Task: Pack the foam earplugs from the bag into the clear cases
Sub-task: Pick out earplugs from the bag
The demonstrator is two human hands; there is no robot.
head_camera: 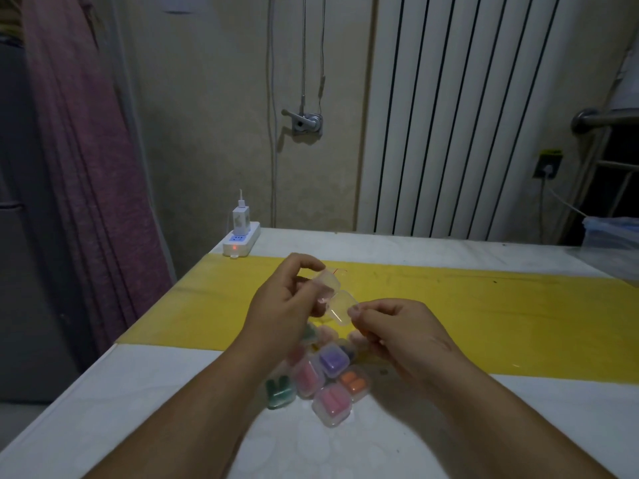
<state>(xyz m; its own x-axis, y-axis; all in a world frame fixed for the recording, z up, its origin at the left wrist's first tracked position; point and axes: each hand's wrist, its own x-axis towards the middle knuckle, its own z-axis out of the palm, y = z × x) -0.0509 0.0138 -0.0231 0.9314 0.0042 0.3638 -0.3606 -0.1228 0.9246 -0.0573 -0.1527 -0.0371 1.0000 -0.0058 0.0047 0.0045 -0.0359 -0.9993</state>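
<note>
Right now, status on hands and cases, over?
Left hand and right hand both hold one open clear case above the table. Filled cases piled beneath. Nothing in the way.

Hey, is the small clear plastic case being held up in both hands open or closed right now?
Open. The small clear plastic case has its two halves hinged apart, left hand on one, right hand on the other.

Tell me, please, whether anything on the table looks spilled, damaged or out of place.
Nothing stands out. The filled cases lie in a loose, unsorted pile on the table, but nothing looks spilled or broken. The left hand and right hand hold an open clear case above the pile.
</note>
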